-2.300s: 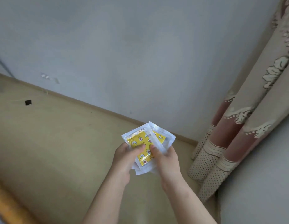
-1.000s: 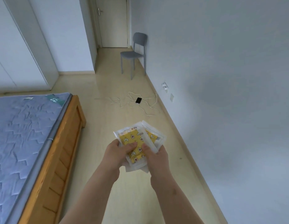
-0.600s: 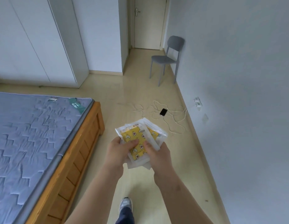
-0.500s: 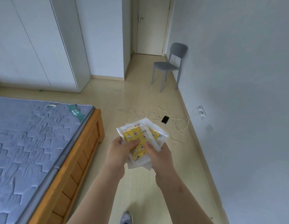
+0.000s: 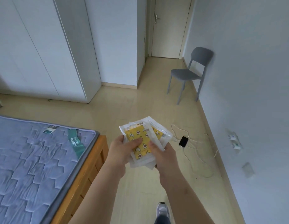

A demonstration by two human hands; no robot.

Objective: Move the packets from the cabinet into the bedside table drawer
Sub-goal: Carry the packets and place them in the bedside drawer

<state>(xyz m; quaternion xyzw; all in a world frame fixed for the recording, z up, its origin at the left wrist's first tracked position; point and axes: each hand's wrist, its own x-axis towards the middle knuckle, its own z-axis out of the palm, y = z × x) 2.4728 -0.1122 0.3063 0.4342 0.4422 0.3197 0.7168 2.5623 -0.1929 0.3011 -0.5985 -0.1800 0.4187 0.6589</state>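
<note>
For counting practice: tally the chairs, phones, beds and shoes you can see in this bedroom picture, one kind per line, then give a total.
Chair: 1
Phone: 1
Bed: 1
Shoe: 1
Total: 4

A small stack of packets: clear-white plastic sleeves with yellow inserts printed with little cartoon figures. They are fanned slightly and tilted up and away, held in the air between both grips. The left grip has its thumb on the top packet's face, and the right grip pinches the lower right edge.
</note>
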